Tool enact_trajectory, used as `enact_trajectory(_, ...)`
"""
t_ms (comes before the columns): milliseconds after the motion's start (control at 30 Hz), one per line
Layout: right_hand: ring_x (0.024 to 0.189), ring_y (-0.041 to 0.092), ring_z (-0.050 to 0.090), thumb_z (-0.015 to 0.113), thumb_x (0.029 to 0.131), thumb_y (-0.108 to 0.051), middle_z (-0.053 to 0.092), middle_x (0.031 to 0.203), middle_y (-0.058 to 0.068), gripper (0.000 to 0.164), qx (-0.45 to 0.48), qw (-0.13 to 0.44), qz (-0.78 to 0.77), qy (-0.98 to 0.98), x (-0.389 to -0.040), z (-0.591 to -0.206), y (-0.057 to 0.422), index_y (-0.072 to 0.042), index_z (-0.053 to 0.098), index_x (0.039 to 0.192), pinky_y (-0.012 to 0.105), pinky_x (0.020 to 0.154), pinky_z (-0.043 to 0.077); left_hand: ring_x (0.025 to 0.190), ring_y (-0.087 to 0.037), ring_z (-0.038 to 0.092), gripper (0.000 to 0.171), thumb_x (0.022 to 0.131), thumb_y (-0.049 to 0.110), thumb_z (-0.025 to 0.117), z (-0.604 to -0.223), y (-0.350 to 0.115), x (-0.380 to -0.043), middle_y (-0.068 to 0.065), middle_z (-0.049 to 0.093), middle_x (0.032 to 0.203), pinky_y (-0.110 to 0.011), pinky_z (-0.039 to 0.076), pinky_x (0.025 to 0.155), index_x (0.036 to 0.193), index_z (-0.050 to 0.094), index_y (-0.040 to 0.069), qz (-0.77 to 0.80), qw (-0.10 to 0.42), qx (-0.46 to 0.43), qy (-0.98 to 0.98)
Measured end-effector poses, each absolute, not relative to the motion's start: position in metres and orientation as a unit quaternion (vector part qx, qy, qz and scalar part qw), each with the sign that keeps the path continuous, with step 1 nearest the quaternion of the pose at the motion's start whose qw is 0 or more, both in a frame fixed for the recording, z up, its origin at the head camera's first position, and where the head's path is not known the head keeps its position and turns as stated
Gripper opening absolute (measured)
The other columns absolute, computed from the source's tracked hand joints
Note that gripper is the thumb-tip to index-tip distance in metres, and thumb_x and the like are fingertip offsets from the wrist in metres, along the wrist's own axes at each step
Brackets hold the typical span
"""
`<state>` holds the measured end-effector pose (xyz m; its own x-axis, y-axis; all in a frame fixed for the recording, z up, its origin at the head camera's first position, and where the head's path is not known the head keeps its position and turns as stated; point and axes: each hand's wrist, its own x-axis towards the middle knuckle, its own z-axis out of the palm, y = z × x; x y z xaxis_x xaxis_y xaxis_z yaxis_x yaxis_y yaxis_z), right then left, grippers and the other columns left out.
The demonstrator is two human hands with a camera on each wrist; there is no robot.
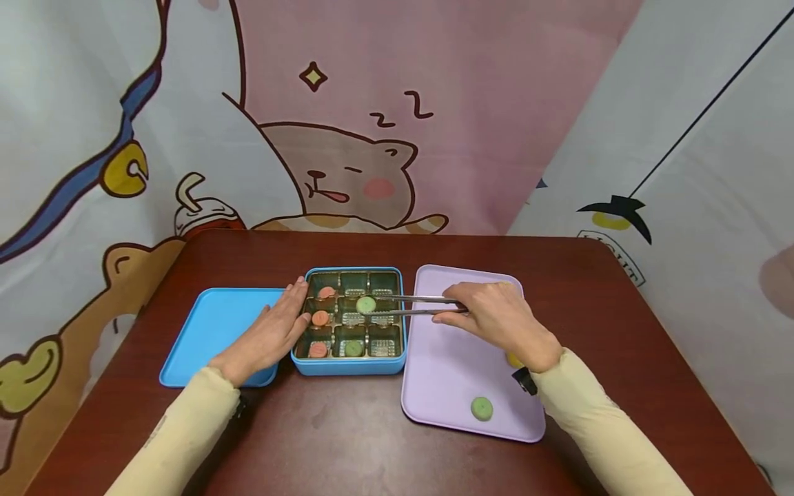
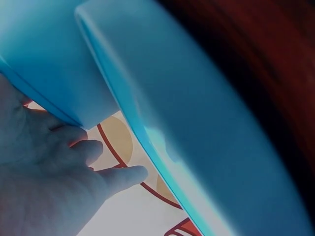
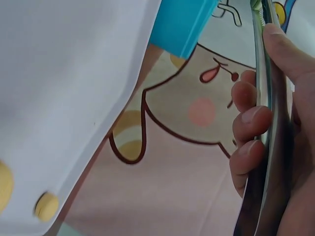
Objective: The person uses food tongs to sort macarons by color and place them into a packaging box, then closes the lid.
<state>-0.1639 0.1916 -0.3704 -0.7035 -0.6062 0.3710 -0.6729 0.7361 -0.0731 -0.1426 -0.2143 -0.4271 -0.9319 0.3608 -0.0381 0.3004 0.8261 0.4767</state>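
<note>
My right hand [image 1: 499, 320] grips a pair of metal tongs [image 1: 428, 299], whose tips reach left over the blue box [image 1: 347, 367]. Between the tips is a green macaron-like disc [image 1: 366, 304], over the middle compartment of the gold divided insert. Pinkish-orange discs [image 1: 320, 318] lie in the left column, one per compartment. Another green disc [image 1: 353, 348] sits in the front middle compartment. Fingers straight, my left hand [image 1: 273, 331] rests against the box's left side; in the left wrist view its fingers lie beside the blue wall [image 2: 64, 83].
Right of the box lies a lilac tray [image 1: 446, 386] with a green disc [image 1: 481, 408] near its front. Yellow discs [image 3: 47, 206] are on it too, partly hidden by my right hand in the head view. A blue lid [image 1: 205, 337] lies left, partly under my left forearm.
</note>
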Motion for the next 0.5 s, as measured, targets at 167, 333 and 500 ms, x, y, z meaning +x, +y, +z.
enact_trajectory(167,0.053,0.005,0.049,0.079,0.086,-0.055,0.060,0.071,-0.016,0.034,0.348,0.143,0.095,-0.922,-0.169,-0.377,0.178,-0.022,0.071,0.090,0.029,0.044,0.036,0.157,-0.042,0.009,0.065,0.114,0.029,0.039,-0.429,-0.213,-0.143,-0.019,0.006,0.172,-0.077,0.015,0.114,0.165,0.010,-0.001,0.238,0.062,0.177,0.953)
enact_trajectory(333,0.053,0.006,0.048,0.078,0.087,-0.055,0.055,0.067,-0.017,0.034,0.352,0.135,0.088,-0.922,-0.175,-0.381,0.167,-0.024,0.065,0.081,0.031,0.044,0.038,0.157,-0.041,0.010,0.065,0.114,0.029,0.039,-0.430,-0.213,-0.142,-0.018,0.006,0.172,-0.076,0.016,0.114,0.165,0.011,-0.001,0.236,0.061,0.175,0.954)
enact_trajectory(500,0.054,0.006,0.048,0.080,0.087,-0.053,0.054,0.066,-0.017,0.033,0.355,0.131,0.092,-0.921,-0.180,-0.383,0.158,-0.025,0.065,0.080,0.032,0.044,0.039,0.157,-0.041,0.010,0.066,0.114,0.030,0.038,-0.429,-0.214,-0.142,-0.017,0.005,0.173,-0.076,0.016,0.114,0.165,0.010,-0.001,0.234,0.061,0.175,0.954)
